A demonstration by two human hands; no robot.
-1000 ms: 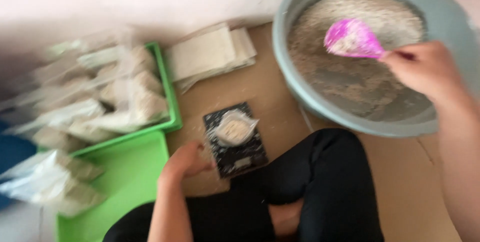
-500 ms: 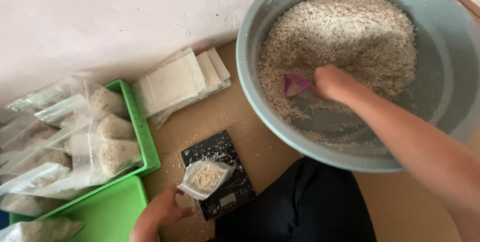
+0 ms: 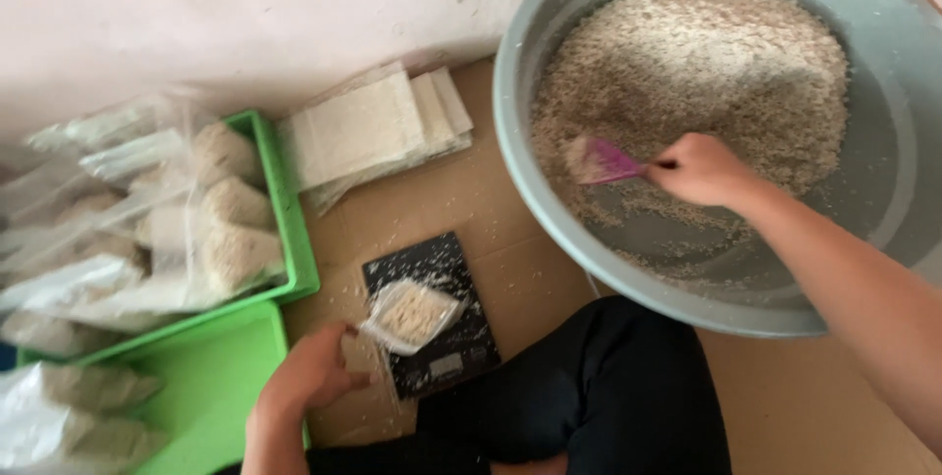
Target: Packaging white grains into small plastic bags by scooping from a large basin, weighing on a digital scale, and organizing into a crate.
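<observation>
My right hand [image 3: 702,169] grips the handle of a pink scoop [image 3: 601,161], whose bowl lies low in the pale grain inside a big grey-green basin [image 3: 549,230]. My left hand [image 3: 312,372] pinches the edge of a small clear bag [image 3: 410,315] partly filled with grain. That bag rests on a black flat scale [image 3: 432,316] dusted with spilled grain, on the cardboard floor cover.
A green tray [image 3: 294,239] at the left holds several filled clear bags; a second green tray [image 3: 226,377] lies below it. A stack of empty flat bags [image 3: 368,131] sits by the pink wall. My black-trousered knee [image 3: 608,387] is just below the basin.
The scoop went from raised above the grain down into it, then lifted slightly with grain on it. My left hand stayed at the small bag on the scale.
</observation>
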